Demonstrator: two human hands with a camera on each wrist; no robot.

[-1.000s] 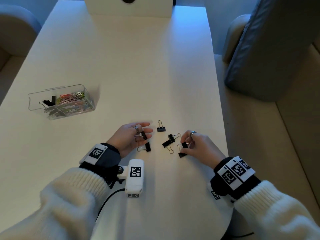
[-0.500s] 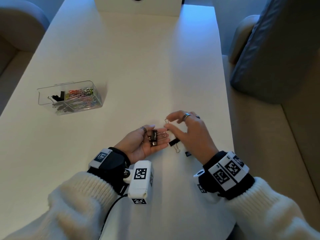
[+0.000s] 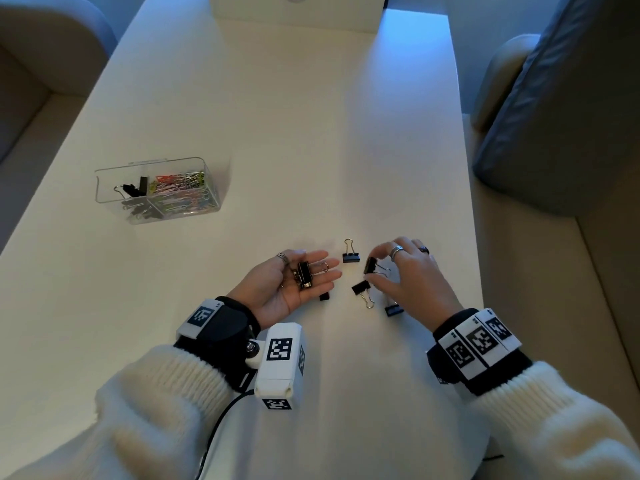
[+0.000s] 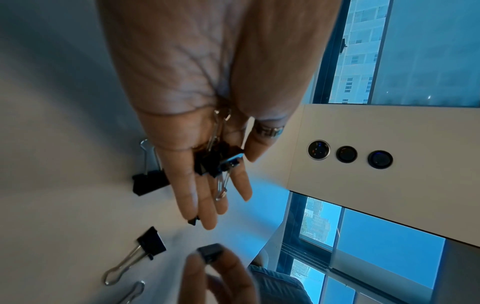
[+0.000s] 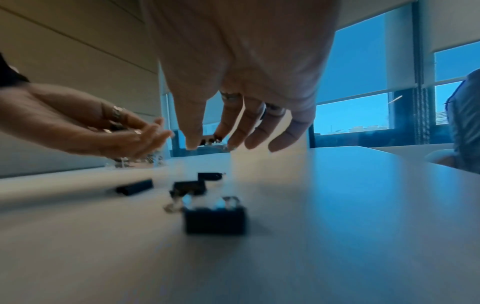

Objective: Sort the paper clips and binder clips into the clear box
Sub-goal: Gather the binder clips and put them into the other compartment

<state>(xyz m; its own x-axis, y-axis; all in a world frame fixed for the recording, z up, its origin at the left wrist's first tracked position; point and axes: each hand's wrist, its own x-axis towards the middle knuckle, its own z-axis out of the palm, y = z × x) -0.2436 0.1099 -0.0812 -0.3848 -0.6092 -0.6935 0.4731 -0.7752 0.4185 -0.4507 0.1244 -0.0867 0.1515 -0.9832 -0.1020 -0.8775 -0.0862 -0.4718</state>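
My left hand [image 3: 325,268] lies palm up just above the white table [image 3: 311,133], fingers straight, with a few black binder clips [image 3: 304,274] resting on the palm [image 4: 182,61]. To its right, my right hand [image 3: 375,271] pinches another black binder clip [image 3: 370,265] between thumb and forefinger, lifted off the table. Several more binder clips lie loose between and below the hands: [image 3: 350,257], [image 3: 360,289], [image 3: 323,296], [image 3: 393,310]. The clear box [image 3: 104,181] stands far left, with binder clips in its left part and coloured paper clips in its right.
A white block [image 3: 294,12] with round buttons [image 4: 319,149] stands at the table's far end. Upholstered seats flank the table, and a grey cushion [image 3: 554,116] leans at the right. The table's right edge runs close to my right hand.
My right hand laid a clip in my left palm, then drew back to the right and lifted another clip off the table. The left hand stayed palm up and flattened out.
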